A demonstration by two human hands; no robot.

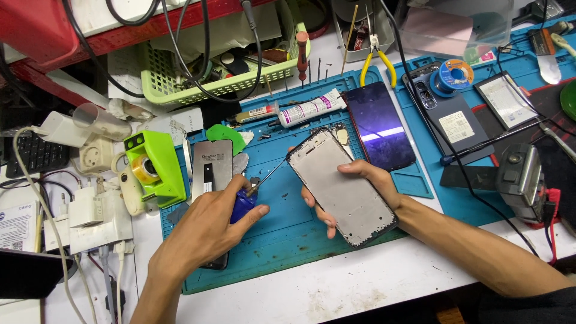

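Observation:
My left hand (204, 231) grips a blue-handled screwdriver (243, 205). Its thin shaft points up and right, and the tip reaches the upper left edge of a phone frame (342, 186). My right hand (375, 180) holds this silver, black-rimmed frame tilted above the blue work mat (282, 240), fingers wrapped around both long sides. Behind my left hand a silver phone part (211, 165) lies on the mat.
A dark phone screen (379, 125) and a white glue tube (312, 109) lie behind the frame. A green tape dispenser (157, 168) and chargers crowd the left. A green basket (180, 84), yellow pliers (378, 60), a solder spool (455, 75) and another phone (447, 114) sit farther back.

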